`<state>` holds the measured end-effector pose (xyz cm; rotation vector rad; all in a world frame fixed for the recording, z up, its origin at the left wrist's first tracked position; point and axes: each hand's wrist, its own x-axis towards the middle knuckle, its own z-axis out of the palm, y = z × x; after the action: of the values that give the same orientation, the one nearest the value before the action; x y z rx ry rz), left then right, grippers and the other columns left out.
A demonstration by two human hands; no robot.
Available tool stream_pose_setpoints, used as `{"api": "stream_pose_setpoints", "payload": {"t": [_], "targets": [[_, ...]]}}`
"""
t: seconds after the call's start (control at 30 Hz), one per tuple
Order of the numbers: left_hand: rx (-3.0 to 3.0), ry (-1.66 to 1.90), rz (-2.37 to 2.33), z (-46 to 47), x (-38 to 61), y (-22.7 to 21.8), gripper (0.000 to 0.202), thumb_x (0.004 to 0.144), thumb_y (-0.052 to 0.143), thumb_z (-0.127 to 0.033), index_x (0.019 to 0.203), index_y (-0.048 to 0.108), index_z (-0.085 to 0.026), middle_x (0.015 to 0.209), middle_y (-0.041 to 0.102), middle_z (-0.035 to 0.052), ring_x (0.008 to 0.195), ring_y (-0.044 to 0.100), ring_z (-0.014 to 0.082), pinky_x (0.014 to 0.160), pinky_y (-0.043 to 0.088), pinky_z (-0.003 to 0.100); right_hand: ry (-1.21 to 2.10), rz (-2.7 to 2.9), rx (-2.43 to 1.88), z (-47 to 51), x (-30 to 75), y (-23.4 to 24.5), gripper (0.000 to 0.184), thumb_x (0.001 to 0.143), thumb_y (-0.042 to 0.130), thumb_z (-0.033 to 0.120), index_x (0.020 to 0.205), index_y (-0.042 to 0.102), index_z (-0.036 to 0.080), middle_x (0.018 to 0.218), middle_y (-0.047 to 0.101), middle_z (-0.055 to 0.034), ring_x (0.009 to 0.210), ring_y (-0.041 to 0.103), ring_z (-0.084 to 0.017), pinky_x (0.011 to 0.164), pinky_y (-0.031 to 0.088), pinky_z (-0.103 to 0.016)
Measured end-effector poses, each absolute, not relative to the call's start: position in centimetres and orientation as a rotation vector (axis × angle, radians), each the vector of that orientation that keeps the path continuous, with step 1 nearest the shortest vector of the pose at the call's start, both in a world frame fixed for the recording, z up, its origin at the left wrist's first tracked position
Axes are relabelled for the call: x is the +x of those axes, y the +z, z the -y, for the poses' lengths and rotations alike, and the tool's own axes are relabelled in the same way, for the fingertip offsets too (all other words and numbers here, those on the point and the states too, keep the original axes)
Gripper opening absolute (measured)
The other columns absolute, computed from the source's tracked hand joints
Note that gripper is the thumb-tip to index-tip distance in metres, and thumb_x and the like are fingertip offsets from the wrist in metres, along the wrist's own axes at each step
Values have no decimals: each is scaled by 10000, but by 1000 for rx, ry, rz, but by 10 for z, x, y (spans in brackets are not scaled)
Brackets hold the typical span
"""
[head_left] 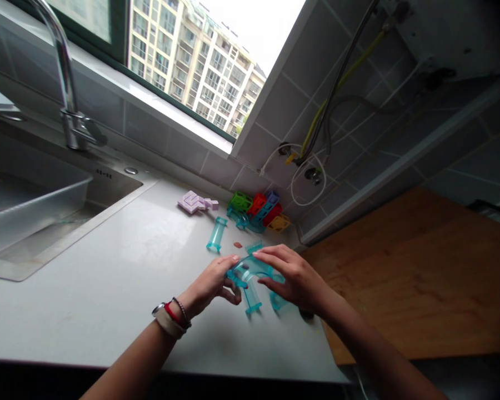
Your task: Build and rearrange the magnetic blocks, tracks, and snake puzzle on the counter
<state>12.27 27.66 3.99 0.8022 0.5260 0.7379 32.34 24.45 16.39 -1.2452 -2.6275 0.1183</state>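
My left hand (214,279) pinches the left end of a curved, see-through teal plastic track piece (250,265) above the counter. On its other side my right hand (295,275) has its fingertips over the top edge and the thumb below, closed around the piece. Beneath the hands lies a straight teal track piece (252,300). Another teal piece (277,300) is partly covered by my right hand. Farther back, a straight teal piece (217,234) rests by itself near a small reddish-brown bit (237,244).
Pink blocks (195,202) sit toward the wall, beside a group with a green block (240,200), red blocks (257,204) and a yellow block (279,223). A sink (120,189) with a faucet (69,94) is at left. A wooden board (416,278) lies at right.
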Motion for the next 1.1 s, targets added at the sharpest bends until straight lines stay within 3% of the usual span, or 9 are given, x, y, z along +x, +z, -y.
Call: {"api": "stream_pose_setpoints", "payload": {"t": [0.13, 0.23, 0.37, 0.47, 0.57, 0.8, 1.1], "targets": [[812, 670, -523, -273, 129, 37, 737, 902, 380, -804, 1249, 524, -170, 842, 753, 125, 602, 726, 241, 574, 593, 363, 181, 2660, -1320, -260, 336, 173, 445, 905, 686, 318, 1347, 641, 279, 1195, 705, -79, 1034, 685, -247, 920, 579, -407], [801, 742, -582, -277, 130, 33, 777, 890, 394, -813, 1363, 479, -202, 958, 762, 136, 640, 735, 234, 549, 578, 330, 200, 2446, -1508, -298, 371, 177, 467, 887, 700, 368, 1336, 644, 251, 1161, 720, -68, 955, 707, -222, 858, 594, -368], [800, 853, -687, -283, 128, 31, 714, 888, 454, -774, 1229, 591, -162, 901, 750, 114, 629, 697, 186, 514, 522, 255, 11, 2036, -2050, -360, 431, 158, 424, 865, 726, 336, 1256, 692, 176, 1203, 732, -116, 1070, 693, -245, 973, 547, -355], [793, 859, -702, -284, 127, 34, 697, 883, 462, -771, 1167, 615, -153, 885, 742, 106, 631, 686, 179, 520, 511, 252, 5, 1911, -2272, -394, 463, 127, 369, 858, 750, 280, 1188, 706, 120, 1126, 741, -153, 1048, 696, -268, 955, 551, -393], [792, 872, -694, -282, 128, 36, 669, 905, 444, -752, 1147, 625, -155, 890, 737, 100, 644, 683, 172, 538, 512, 250, 55, 1838, -2439, -416, 480, 93, 317, 929, 711, 318, 1184, 669, 134, 1161, 704, -108, 1033, 690, -240, 913, 575, -433], [772, 876, -657, -288, 132, 30, 619, 877, 522, -719, 1104, 641, -156, 887, 743, 111, 632, 681, 180, 521, 510, 253, 134, 1840, -2530, -451, 488, 50, 328, 984, 643, 362, 1255, 623, 178, 1269, 644, -93, 1079, 663, -233, 913, 578, -443], [776, 874, -653, -288, 135, 27, 613, 886, 507, -712, 1103, 646, -156, 881, 744, 109, 636, 677, 177, 519, 504, 249, 114, 1884, -2438, -457, 477, 43, 323, 992, 630, 361, 1249, 624, 166, 1244, 651, -88, 1063, 670, -230, 898, 583, -435]]}}
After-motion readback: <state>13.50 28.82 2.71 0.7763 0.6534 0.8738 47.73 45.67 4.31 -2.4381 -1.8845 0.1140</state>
